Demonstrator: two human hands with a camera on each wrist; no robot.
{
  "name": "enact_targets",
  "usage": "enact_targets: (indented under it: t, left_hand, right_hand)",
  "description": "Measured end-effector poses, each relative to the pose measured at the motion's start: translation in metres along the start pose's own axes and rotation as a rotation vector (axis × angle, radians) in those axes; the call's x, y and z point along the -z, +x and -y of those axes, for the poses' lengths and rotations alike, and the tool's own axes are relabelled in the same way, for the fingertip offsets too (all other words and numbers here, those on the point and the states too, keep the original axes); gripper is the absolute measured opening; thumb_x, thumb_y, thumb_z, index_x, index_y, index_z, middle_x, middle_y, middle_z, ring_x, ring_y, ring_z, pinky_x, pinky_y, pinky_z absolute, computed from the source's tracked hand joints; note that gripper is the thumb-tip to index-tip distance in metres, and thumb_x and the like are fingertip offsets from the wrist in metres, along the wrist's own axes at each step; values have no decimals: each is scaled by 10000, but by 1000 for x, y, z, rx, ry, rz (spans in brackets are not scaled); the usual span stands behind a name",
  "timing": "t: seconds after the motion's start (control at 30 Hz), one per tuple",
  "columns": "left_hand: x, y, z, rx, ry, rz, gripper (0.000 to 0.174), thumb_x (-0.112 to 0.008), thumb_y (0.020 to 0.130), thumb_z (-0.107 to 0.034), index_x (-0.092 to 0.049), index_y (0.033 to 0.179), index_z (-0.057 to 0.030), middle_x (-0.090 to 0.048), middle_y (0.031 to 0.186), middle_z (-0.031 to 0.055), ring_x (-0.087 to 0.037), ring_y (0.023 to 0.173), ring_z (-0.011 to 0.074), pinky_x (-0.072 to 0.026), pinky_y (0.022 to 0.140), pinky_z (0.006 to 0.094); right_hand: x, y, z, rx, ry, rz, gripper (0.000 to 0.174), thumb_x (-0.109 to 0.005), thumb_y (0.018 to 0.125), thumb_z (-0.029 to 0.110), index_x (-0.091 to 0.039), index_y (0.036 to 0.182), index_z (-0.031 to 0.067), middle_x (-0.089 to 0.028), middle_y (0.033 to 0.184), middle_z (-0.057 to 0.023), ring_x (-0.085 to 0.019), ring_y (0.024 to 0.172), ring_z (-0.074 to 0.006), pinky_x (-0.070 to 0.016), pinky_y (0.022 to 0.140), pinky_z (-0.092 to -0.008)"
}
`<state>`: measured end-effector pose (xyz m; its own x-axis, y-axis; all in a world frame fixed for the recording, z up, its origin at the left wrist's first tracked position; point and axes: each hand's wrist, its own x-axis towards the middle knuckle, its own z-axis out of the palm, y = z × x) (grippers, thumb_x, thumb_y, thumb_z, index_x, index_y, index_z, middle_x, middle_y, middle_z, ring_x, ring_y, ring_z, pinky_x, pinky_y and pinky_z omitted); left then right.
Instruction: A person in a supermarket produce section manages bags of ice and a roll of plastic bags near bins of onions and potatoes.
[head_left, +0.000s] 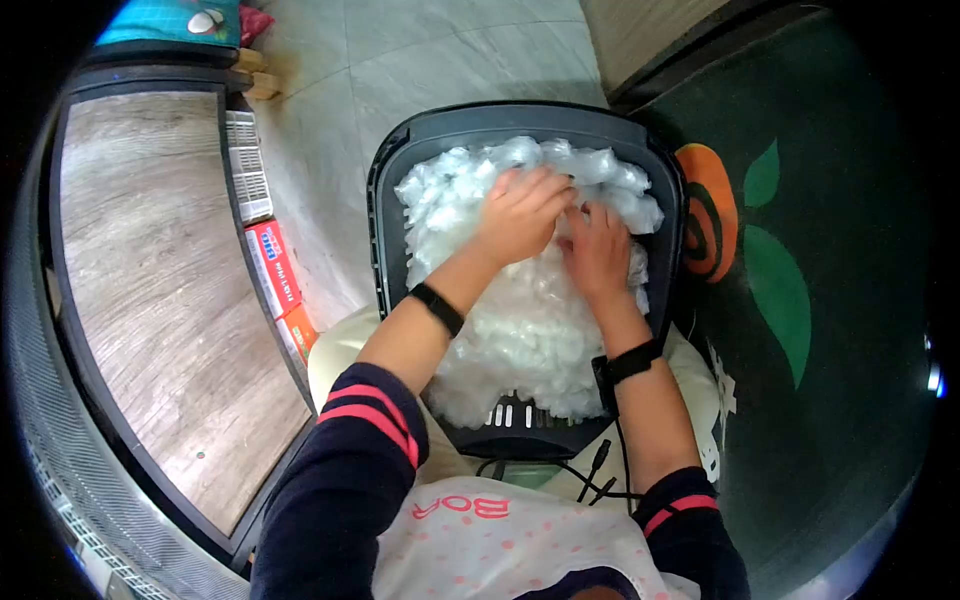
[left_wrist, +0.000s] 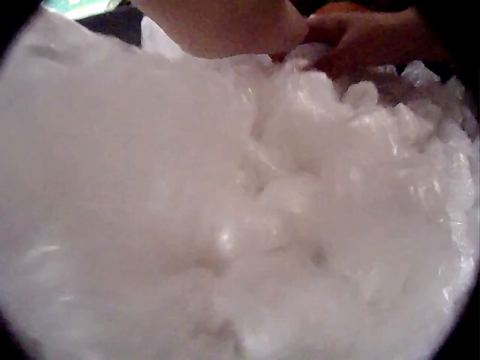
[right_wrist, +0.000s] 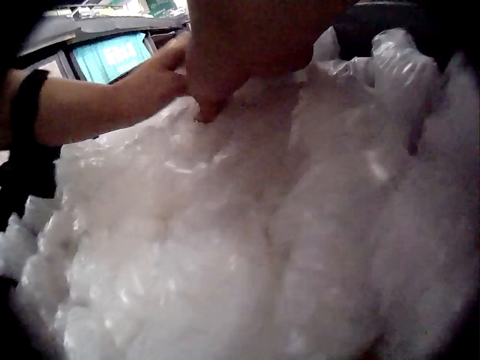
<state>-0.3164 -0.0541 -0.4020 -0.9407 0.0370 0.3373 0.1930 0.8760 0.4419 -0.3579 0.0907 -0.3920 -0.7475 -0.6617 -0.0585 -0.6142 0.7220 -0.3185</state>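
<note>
1. Well, with the dark basket as the dial's centre in the head view, a wood-grain tabletop lies at 9 o'clock.
2. Nearer, also about 9 o'clock, is a red box with white and blue lettering.
3. Inside the basket, clear puffy plastic spreads across the middle, bunched into lumps; slots in the basket show at 6 o'clock.
4. The left hand rests on the plastic at 12 o'clock, its fingers close together; I cannot tell whether they pinch any of it.
5. The right hand touches the plastic at 2 o'clock, fingers bent, tips beside the left's; their grip is hidden.
6. Black cables lie at 5 o'clock.
7. Rightmost, an orange spiral shows at 2 o'clock.
</note>
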Motion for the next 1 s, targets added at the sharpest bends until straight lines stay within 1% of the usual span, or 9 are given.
enact_targets:
  t: [0.07, 0.13, 0.17, 0.33, 0.43, 0.5, 0.6, 0.87, 1.0]
  left_hand:
    - [6, -5, -5, 15, 64, -24, 481, -592, 671, -108, -498, 1142, -89, -447, 1180, 95, -409, 1102, 298, -284, 942, 424]
    - [-3, -12, -5, 469, -29, -332, 573, -574, 726, -161, -371, 1245, -28, -297, 1292, 226, -315, 1172, 382, -211, 974, 483]
    - [-21, -19, 1, 549, -111, -255, 644, -535, 774, -212, -241, 1299, 19, -142, 1324, 322, -216, 1207, 456, -172, 985, 523]
    - [-44, -7, -8, 574, -21, -67, 649, -544, 772, -237, -256, 1304, 0, -182, 1327, 293, -170, 1249, 427, -157, 1005, 510]
    - [-38, -16, -17, 644, -57, -104, 642, -548, 771, -243, -266, 1317, -56, -191, 1340, 263, -157, 1260, 418, -149, 1001, 527]
    - [-30, -50, -33, 458, 127, 10, 618, -536, 776, -274, -284, 1324, -136, -184, 1367, 215, -131, 1279, 393, -125, 986, 574]
    - [-33, -81, -50, 623, 185, 326, 591, -514, 786, -307, -293, 1326, -212, -166, 1394, 166, -111, 1293, 362, -98, 961, 625]
    - [-38, -53, -30, 590, 245, 286, 534, -461, 814, -330, -310, 1314, -224, -137, 1410, 149, -78, 1306, 337, -79, 960, 633]
    - [-7, -116, -70, 475, 7, 488, 579, -452, 821, -337, -250, 1346, -199, -118, 1402, 201, -73, 1301, 364, -87, 973, 604]
  right_hand:
    - [-8, 13, -18, 29, -10, 9, 312, -660, 650, 176, -528, 923, 102, -498, 929, -64, -493, 874, -269, -400, 738, -400]
    - [-17, 24, -35, -21, -203, 0, 222, -636, 656, 137, -517, 837, 88, -504, 865, -68, -506, 861, -277, -413, 715, -390]
    - [-17, 28, -39, -20, -199, 0, 222, -636, 656, 137, -517, 837, 88, -504, 865, -68, -506, 861, -277, -413, 715, -390]
    - [18, 22, -7, 68, 66, -569, 193, -589, 692, 176, -536, 808, 31, -513, 853, -116, -499, 845, -301, -398, 737, -430]
    - [18, -19, 5, 145, 169, -155, 255, -583, 695, 203, -537, 863, 17, -517, 943, -141, -485, 919, -315, -377, 804, -435]
    - [16, -33, 12, 43, 280, 461, 327, -581, 695, 142, -516, 996, 33, -504, 1065, -139, -479, 982, -309, -352, 850, -432]
    - [3, -26, -5, 231, 186, 188, 411, -583, 706, 175, -481, 1083, 49, -477, 1131, -117, -470, 1030, -285, -357, 857, -404]
    - [4, -14, 2, -60, 58, 200, 464, -563, 740, 299, -461, 1144, 97, -443, 1210, -82, -405, 1138, -258, -299, 944, -434]
    - [18, -88, 30, 54, -95, 301, 614, -554, 742, 346, -348, 1279, 133, -270, 1363, -72, -186, 1282, -289, -187, 991, -524]
